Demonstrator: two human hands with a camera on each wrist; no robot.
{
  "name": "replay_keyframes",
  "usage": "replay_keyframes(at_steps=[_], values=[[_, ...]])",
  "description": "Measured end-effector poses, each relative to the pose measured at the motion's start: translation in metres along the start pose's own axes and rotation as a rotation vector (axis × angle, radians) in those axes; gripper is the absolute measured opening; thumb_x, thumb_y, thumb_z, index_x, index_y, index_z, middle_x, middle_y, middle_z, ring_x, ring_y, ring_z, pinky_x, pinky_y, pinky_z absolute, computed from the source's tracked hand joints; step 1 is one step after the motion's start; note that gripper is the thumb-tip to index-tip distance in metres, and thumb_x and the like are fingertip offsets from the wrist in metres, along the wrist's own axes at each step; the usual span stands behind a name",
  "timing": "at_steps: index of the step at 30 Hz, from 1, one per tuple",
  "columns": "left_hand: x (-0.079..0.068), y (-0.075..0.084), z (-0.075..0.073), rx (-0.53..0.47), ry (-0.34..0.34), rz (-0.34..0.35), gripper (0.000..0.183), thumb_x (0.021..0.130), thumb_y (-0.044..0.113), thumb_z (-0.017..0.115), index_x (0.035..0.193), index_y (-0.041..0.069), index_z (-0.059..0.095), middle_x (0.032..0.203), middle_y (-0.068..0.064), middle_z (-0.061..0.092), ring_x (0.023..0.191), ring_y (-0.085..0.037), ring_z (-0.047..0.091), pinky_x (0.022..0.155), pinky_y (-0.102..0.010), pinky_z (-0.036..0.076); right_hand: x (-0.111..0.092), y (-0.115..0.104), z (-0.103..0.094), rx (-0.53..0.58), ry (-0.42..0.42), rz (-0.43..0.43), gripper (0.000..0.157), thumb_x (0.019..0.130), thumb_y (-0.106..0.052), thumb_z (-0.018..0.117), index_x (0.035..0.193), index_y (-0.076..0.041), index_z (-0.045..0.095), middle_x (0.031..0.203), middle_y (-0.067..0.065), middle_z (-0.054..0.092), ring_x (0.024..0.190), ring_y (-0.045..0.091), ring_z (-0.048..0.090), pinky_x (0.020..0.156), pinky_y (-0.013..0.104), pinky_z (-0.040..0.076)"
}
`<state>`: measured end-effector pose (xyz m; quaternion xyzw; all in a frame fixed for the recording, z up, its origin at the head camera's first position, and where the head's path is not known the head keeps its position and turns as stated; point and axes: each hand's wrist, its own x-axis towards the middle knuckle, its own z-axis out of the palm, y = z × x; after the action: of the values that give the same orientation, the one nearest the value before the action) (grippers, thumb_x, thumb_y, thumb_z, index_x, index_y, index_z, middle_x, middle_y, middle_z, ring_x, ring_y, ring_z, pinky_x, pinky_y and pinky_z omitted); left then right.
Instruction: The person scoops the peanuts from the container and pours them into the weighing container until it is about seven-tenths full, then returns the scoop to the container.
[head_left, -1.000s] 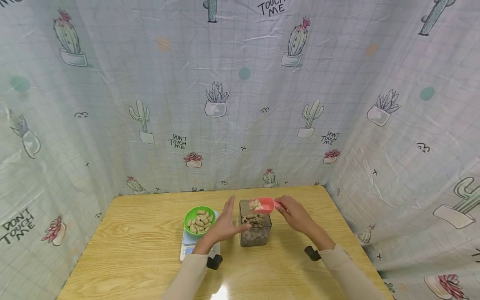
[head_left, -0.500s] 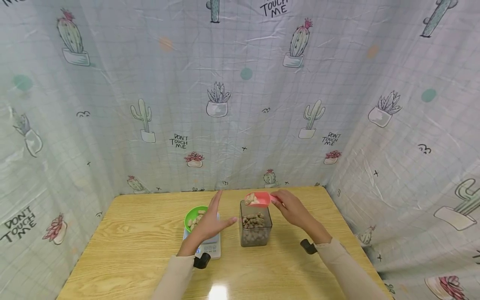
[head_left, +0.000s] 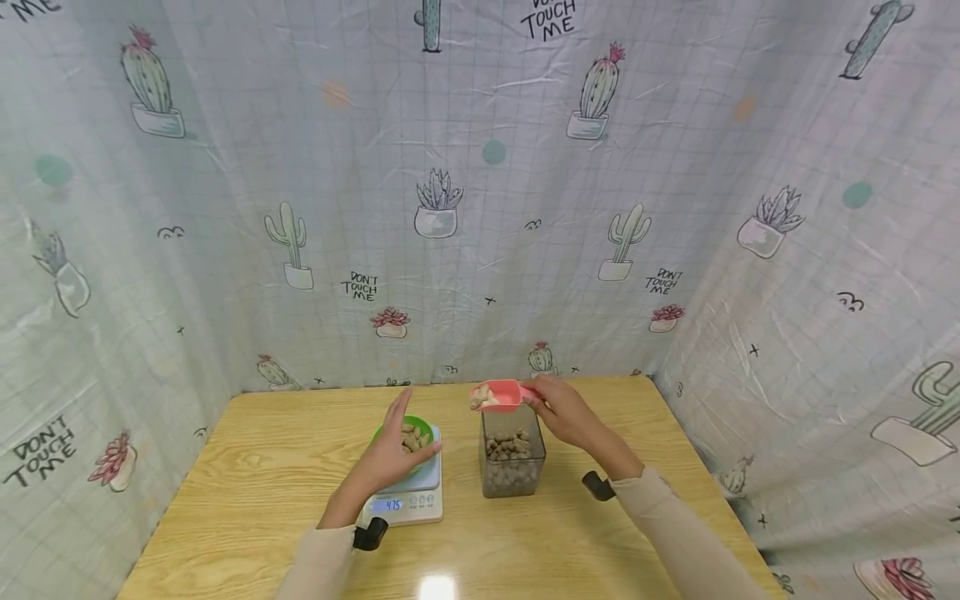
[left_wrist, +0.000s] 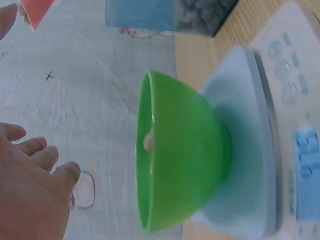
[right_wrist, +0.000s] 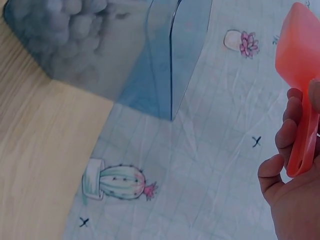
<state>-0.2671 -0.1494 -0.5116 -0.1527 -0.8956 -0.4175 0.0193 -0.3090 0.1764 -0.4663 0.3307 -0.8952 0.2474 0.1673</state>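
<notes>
My right hand [head_left: 562,410] grips the handle of a pink scoop [head_left: 508,395], which carries several peanuts [head_left: 483,397] at its front end. The scoop hangs above the back left of a clear grey bin [head_left: 513,479] partly filled with peanuts. In the right wrist view, fingers curl round the scoop's handle [right_wrist: 302,145]. My left hand [head_left: 386,457] is held above the green bowl [left_wrist: 187,155], thumb spread from straight fingers, apart from the rim. That bowl holds peanuts and stands on a white kitchen scale [head_left: 420,510]; the hand hides part of it.
The scale's display [head_left: 387,505] is lit and seems to read 475. A wooden table [head_left: 247,483] bears everything, with its back edge against a cactus-print curtain [head_left: 480,275]. The bin stands to the right of the scale.
The right hand has carried the loaded scoop leftward and slightly up from over the bin's middle. My left hand has moved left, away from the bin to over the bowl.
</notes>
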Motion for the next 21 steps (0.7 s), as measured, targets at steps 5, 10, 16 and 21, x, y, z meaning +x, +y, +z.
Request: replay_keyframes(at_steps=[5,10,16,21], values=[[-0.007,-0.012,-0.007,0.005,0.021,-0.017,0.102,0.079,0.053,0.067,0.149,0.035,-0.004,0.159,-0.007,0.003,0.14,-0.044,0.022,0.101,-0.066,0.031,0.007,-0.007,0.01,0.004,-0.028,-0.01,0.02,0.096,-0.023,0.052,0.11,-0.014,0.063,0.092,-0.004,0.063,0.08,0.007,0.05,0.068,0.026,0.041],[-0.013,-0.025,-0.01,0.012,0.03,-0.048,0.104,0.076,0.052,0.07,0.149,0.036,-0.002,0.159,-0.007,0.004,0.138,-0.045,0.024,0.099,-0.066,0.033,0.013,-0.013,0.021,0.013,-0.061,0.002,0.024,0.096,-0.025,0.05,0.113,-0.013,0.062,0.1,-0.001,0.064,0.087,0.012,0.055,0.073,0.03,0.046],[-0.02,-0.045,-0.008,0.031,0.018,-0.068,0.108,0.074,0.052,0.072,0.149,0.035,-0.002,0.158,-0.007,0.005,0.136,-0.047,0.028,0.098,-0.065,0.035,0.019,-0.018,0.031,0.03,-0.096,0.034,0.027,0.097,-0.027,0.049,0.116,-0.011,0.061,0.105,0.002,0.065,0.096,0.016,0.058,0.081,0.035,0.049],[-0.024,-0.058,-0.004,0.06,-0.009,-0.102,0.109,0.074,0.054,0.071,0.151,0.028,-0.003,0.158,-0.012,0.004,0.137,-0.047,0.025,0.099,-0.065,0.034,0.027,-0.024,0.04,0.052,-0.141,0.05,0.027,0.097,-0.026,0.048,0.117,-0.013,0.06,0.107,0.001,0.064,0.098,0.016,0.058,0.082,0.034,0.048]])
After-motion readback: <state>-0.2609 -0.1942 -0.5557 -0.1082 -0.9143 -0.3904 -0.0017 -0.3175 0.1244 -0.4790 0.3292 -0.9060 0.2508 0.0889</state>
